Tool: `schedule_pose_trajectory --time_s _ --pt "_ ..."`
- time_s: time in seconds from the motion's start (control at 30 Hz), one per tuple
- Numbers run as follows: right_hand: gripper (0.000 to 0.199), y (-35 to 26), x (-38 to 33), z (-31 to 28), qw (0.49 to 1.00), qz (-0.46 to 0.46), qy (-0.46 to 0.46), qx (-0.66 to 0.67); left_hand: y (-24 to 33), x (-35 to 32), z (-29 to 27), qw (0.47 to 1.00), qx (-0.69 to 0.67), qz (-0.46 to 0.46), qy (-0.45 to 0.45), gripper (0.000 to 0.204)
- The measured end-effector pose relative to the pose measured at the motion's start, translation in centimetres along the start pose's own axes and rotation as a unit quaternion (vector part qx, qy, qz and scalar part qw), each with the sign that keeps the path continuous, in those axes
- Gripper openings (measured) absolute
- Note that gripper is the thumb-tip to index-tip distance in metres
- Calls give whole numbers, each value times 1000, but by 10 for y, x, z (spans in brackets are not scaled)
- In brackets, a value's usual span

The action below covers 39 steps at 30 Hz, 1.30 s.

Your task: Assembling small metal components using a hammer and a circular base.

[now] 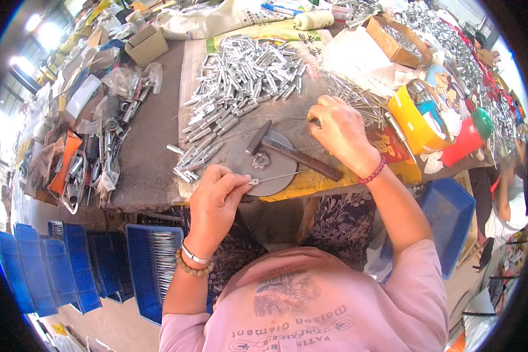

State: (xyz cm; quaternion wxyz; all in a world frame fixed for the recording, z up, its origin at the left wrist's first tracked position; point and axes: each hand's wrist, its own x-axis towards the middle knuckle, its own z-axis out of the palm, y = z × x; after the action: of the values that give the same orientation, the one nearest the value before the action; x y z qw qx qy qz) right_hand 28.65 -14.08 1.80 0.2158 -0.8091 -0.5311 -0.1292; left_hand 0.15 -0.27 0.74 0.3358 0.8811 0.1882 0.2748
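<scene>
Between the thumb and fingers of my left hand (214, 193) is a thin metal rod (278, 176) with a small silver fitting at its near end. The rod points right, over a round grey metal plate (240, 154) at the table's front edge. My right hand (340, 130) is curled closed beyond the hammer; what its fingers hold, if anything, I cannot make out. A hammer (299, 155) lies across the plate, its wooden handle toward the right. Beside its head sits a small lumpy metal piece (260, 159). A large heap of silver metal tubes (249, 73) spreads beyond the plate.
Loose thin rods (358, 97) lie right of my right hand, near a yellow container (413, 120) and a red bottle-like container (460, 144). Mixed metal parts and bags (108, 126) crowd the left. Blue bins (138, 252) stand below the table; one holds rods. Another person is at far right.
</scene>
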Motion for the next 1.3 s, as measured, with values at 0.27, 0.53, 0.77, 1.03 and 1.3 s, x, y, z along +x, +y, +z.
schedule_pose_trajectory --time_s 0.27,0.53,0.77,1.03,1.3 --pt "12 -2 1 -5 983 86 -47 155 -2 -1 0 1000 5 18 9 19" --pt "14 -52 -20 -15 932 50 -85 349 -5 0 0 999 27 26 8 20" --pt "17 -82 -30 4 954 -112 -20 277 -10 0 4 998 40 48 27 18" --pt "13 -90 -29 10 950 -115 -35 289 -9 -1 3 997 49 59 32 17" --pt "11 -102 -28 2 965 -169 0 200 -9 -1 3 997 44 56 26 16"
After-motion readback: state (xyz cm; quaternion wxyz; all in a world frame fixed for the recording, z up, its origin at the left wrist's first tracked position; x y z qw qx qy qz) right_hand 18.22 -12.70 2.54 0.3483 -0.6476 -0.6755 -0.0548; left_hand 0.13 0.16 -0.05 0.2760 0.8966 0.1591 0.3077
